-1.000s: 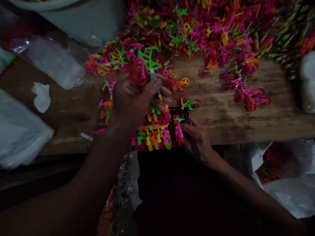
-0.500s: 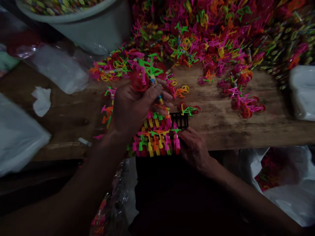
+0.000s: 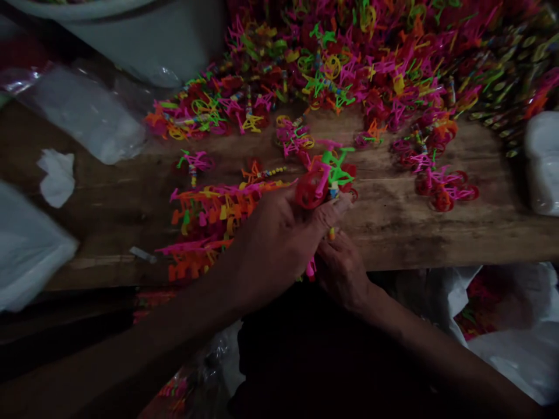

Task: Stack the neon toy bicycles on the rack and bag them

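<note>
My left hand [image 3: 279, 235] is closed around a toy bicycle [image 3: 336, 166] with a green frame, a pink part and red wheels. A thin tube of coloured candy beads runs down from the bicycle between my thumb and fingers. Just below, at the table's front edge, my right hand [image 3: 347, 270] is closed with bent fingers at the end of a black slotted rack, which my left hand now hides. Rows of toy bicycles [image 3: 213, 212] in pink, orange and yellow stand to the left, partly covered by my left wrist.
A large heap of toy bicycles [image 3: 305, 64] spreads across the back of the wooden table [image 3: 406, 233]. A pale tub [image 3: 174, 41] stands at back left, near plastic bags [image 3: 82, 110]. At lower right hangs an open white bag [image 3: 515, 349] with colourful pieces inside.
My left hand has moved right and down with the toy bicycle, and now covers the rack and meets my right hand. My right hand has barely moved. The view has shifted slightly.
</note>
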The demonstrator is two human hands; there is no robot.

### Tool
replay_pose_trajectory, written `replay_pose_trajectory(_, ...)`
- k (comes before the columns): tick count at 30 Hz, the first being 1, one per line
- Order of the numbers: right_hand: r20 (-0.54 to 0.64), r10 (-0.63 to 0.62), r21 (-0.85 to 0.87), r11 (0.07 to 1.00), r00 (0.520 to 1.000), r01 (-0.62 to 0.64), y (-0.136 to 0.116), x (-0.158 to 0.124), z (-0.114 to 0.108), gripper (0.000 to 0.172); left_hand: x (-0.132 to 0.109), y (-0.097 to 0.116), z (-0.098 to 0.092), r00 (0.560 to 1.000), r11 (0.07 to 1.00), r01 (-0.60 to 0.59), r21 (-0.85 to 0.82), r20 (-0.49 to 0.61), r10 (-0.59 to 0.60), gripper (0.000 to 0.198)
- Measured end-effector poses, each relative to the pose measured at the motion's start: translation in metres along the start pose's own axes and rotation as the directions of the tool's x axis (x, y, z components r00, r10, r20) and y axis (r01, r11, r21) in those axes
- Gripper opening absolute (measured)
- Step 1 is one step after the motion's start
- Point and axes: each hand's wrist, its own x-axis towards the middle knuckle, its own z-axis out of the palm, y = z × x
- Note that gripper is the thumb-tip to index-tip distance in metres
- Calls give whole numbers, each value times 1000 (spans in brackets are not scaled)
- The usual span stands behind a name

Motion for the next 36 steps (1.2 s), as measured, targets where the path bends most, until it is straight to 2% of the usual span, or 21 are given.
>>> replay_pose_trajectory(3,11,2,63,998,1000,-3,3,-3,-4,28,4,-5,-1,1000,987,22,-157,-1,-22,26)
replay_pose_trajectory(5,-3,-15,160,987,1000,16,5,-4,-14,31,5,-5,-4,1000,976,20,-218,-17,-25,27)
replay_pose_trajectory(8,-144,26,211,978,989,6,6,2,-41,26,6,-1,-7,999,981,-10,-191,-37,3,23)
replay_pose_trajectory(10,-274,87,199,979,958,-32,3,12,-58,21,8,3,-7,998,989,-42,-141,-48,35,22)
replay_pose_trajectory(12,-350,115,211,977,930,-42,-3,25,-70,18,12,6,-5,998,993,-53,-109,-35,50,29)
replay_pose_trajectory(15,-357,124,268,963,926,-26,-11,43,-71,17,17,8,-3,999,997,-28,-71,-22,27,38)
replay_pose_trajectory(19,-329,236,360,927,915,-109,-10,54,-59,14,18,7,-2,980,987,-98,126,-160,118,34)
replay_pose_trajectory(21,-318,273,412,902,908,-127,-6,56,-54,16,19,6,-2,973,976,-123,181,-172,155,32)
replay_pose_trajectory(23,-268,283,490,863,921,-122,-1,57,-53,21,21,7,-2,989,987,-106,117,-89,116,33)
replay_pose_trajectory(25,-218,289,573,811,932,-117,4,58,-55,27,24,9,-2,998,999,-44,0,45,44,36)
replay_pose_trajectory(29,-139,341,681,714,930,-161,8,59,-60,29,27,15,-5,967,994,83,-67,247,-64,41)
replay_pose_trajectory(32,-60,397,791,579,916,-199,5,58,-57,31,27,14,-5,956,990,112,-86,283,-83,37)
replay_pose_trajectory(34,-39,447,861,468,893,-197,2,56,-52,33,27,11,-3,956,980,115,-160,288,-65,36)
replay_pose_trajectory(36,-41,502,899,395,864,-187,-1,55,-47,37,28,9,0,956,964,106,-245,292,-31,39)
